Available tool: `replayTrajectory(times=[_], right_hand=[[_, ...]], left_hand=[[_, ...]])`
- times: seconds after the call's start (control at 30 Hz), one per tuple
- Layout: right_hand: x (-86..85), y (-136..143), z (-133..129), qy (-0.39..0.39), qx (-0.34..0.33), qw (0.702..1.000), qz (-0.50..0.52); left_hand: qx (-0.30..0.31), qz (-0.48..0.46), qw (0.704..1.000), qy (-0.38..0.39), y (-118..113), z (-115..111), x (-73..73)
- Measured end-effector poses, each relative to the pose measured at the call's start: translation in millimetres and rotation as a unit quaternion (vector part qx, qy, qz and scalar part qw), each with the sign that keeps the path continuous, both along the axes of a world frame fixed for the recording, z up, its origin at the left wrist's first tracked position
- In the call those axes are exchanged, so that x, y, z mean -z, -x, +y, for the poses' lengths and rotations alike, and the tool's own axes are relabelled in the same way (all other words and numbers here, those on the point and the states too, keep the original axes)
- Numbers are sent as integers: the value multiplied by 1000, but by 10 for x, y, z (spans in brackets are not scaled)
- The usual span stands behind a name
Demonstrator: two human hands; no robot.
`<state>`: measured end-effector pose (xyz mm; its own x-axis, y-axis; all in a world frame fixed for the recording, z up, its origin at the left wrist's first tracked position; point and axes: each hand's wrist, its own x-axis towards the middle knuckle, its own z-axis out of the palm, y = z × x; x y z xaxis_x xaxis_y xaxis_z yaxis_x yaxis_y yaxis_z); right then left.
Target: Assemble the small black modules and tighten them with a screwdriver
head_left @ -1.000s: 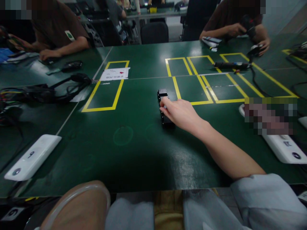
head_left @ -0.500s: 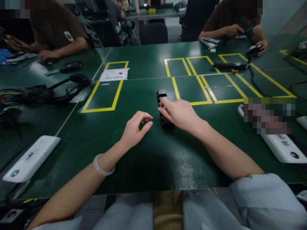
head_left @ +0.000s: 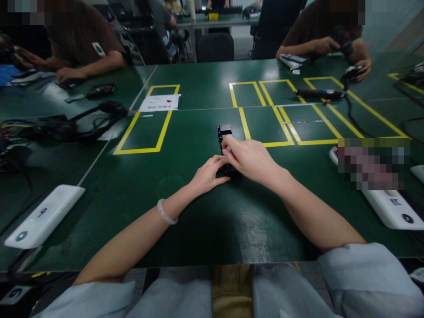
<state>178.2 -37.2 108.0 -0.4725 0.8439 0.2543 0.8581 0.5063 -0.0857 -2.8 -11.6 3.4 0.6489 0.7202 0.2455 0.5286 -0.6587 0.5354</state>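
A small black device (head_left: 225, 129) lies lengthwise on the green table, partly covered by both hands. My right hand (head_left: 249, 158) reaches over it from the right, its thumb and index finger pinched together at the device's middle; what sits between the fingertips is too small to make out. At the device's near left side is my left hand (head_left: 210, 175), thumb and fingers apart, fingertips touching or very close to its edge. A pale bracelet (head_left: 167, 212) circles the left wrist.
Yellow tape outlines (head_left: 137, 152) mark the green table (head_left: 198, 229). A paper label (head_left: 160, 102) lies left of centre. White numbered devices (head_left: 44, 216) flank both sides. Black cables (head_left: 99, 117) lie left. Across the table, two people handle equipment (head_left: 319, 94).
My left hand has moved right and slightly forward, up to the black device. The right hand stays in nearly the same pinched pose over it.
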Motion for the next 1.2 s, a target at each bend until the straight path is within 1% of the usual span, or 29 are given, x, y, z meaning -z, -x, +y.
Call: replayTrajectory(times=[0.13, 0.23, 0.53, 0.73, 0.87, 1.03, 1.2], right_hand=[[27, 4, 15, -8, 5, 1000, -14], [39, 6, 28, -8, 9, 1000, -22], [19, -4, -19, -7, -15, 1000, -4], [0, 9, -23, 0, -8, 999, -35], [-3, 22, -9, -1, -3, 999, -49], [15, 14, -8, -8, -9, 999, -33], [23, 8, -19, -12, -20, 1000, -16]], left_hand=[[1, 4, 1000, 3, -13, 32, 74], [-3, -2, 1000, 6, -19, 43, 99], [-6, -4, 1000, 2, -19, 23, 99], [-9, 5, 1000, -7, -15, 32, 134], [-7, 9, 1000, -7, -15, 27, 127], [-11, 10, 1000, -4, -18, 9, 101], [-14, 9, 1000, -11, -17, 13, 121]])
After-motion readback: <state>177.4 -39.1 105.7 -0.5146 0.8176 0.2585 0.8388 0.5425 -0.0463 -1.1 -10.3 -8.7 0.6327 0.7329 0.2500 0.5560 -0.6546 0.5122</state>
